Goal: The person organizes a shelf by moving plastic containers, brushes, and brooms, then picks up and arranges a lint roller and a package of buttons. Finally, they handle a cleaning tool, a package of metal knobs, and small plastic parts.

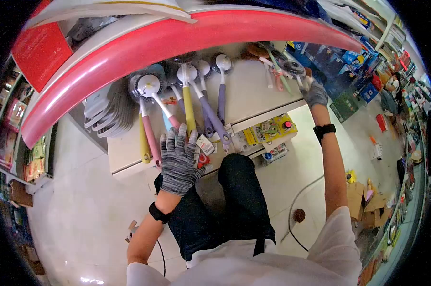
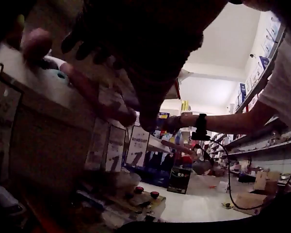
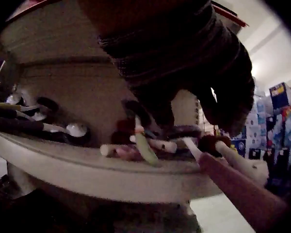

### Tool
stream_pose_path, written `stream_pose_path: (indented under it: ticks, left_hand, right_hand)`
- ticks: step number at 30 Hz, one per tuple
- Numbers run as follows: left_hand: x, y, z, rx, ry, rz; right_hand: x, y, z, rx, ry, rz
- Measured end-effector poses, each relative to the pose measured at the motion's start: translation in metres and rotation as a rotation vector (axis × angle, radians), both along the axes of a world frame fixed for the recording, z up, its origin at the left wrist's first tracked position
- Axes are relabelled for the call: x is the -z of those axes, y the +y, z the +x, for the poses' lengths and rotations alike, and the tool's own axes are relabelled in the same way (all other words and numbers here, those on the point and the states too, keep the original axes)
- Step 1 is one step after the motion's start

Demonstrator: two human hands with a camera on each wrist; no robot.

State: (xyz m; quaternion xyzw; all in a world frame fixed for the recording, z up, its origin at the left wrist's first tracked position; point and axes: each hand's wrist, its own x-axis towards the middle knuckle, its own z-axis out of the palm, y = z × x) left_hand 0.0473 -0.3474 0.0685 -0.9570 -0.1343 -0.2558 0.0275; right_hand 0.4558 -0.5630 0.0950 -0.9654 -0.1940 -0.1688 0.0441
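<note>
My left hand (image 1: 179, 164), in a grey striped knit glove, lies with straight, slightly spread fingers over the handle ends of several long-handled scrubbers. Among them are a pink-handled scrubber (image 1: 151, 138), a yellow-green one (image 1: 189, 112) and a purple one (image 1: 213, 114); their round white-backed heads point inward on the shelf. My right hand (image 1: 315, 94), also gloved, is over the shelf's right end, right by a dark-headed scrubber (image 1: 291, 66). In the right wrist view its pink handle (image 3: 237, 187) juts outward below the bent fingers (image 3: 228, 119); I cannot tell whether they grip it.
Smaller brushes (image 1: 280, 76) lie beside the right hand, one with a pale green handle (image 3: 145, 149). Stacked grey plastic pieces (image 1: 109, 112) stand at the left. A red shelf edge (image 1: 186, 35) arches overhead. Yellow packs (image 1: 272, 131) fill a lower ledge; boxes (image 1: 320, 62) stand right.
</note>
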Motion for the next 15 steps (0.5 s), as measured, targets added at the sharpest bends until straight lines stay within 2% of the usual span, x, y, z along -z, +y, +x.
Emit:
stream_pose_path:
  ticks: [1,3,7,9,10,13,15]
  left_hand:
    - [0.003,-0.002,0.002,-0.002,-0.007,-0.014]
    - [0.012,-0.002,0.008,-0.01,-0.018,-0.043]
    - [0.018,0.004,0.014,0.065,-0.032,-0.106]
    - [0.019,0.011,0.015,0.047,-0.09,-0.032]
    - [0.02,0.016,0.015,0.04,-0.119,0.006]
    - [0.016,0.034,0.01,0.051,-0.134,-0.021]
    - [0.01,0.039,0.003,0.004,-0.118,-0.028]
  right_hand:
    - [0.021,-0.016,0.019,0.081,0.009,-0.036]
    - [0.037,-0.032,0.017,0.202,0.063,0.148]
    - [0.051,-0.05,0.003,0.206,0.12,-0.024]
    - [0.042,-0.05,-0.011,0.169,0.138,-0.086]
    - [0.059,-0.057,0.007,0.248,0.158,0.01]
    - [0.062,-0.058,0.01,0.293,0.179,-0.03]
    - [0.058,-0.059,0.004,0.281,0.112,-0.035]
